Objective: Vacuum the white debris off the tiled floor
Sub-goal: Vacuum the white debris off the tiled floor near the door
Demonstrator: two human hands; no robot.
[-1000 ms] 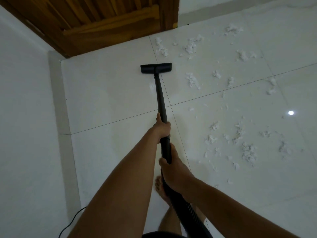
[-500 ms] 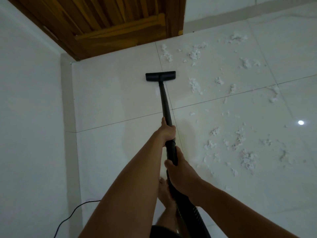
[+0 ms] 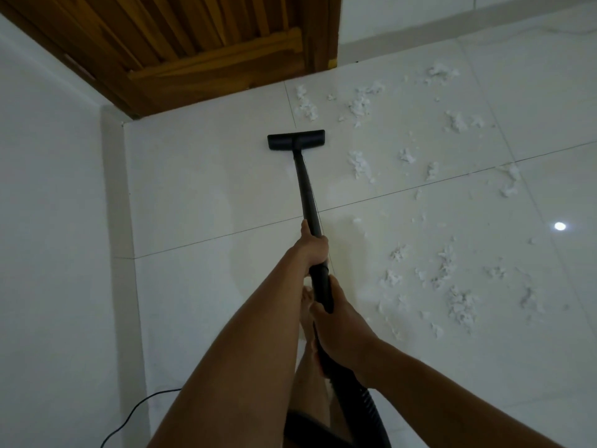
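Debris (image 3: 360,163): white clumps scattered over the floor (image 3: 200,189), all lying right of the nozzle (image 3: 296,140). The nearest clump is just beside its right end. The nozzle sits flat on bare tile near the door (image 3: 210,43). The wand (image 3: 305,189) runs straight away from the person, nozzle bar crosswise. The left hand (image 3: 315,247) is curled round the wand, nearer the nozzle; the right hand (image 3: 342,331) is wrapped round the grip by the hose (image 3: 365,405). Judgement: the next stroke calls for a rightward swing.

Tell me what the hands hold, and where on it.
Both hold the wand: the left hand grips it midway, and the right hand grips the thicker section just below, above the hose.
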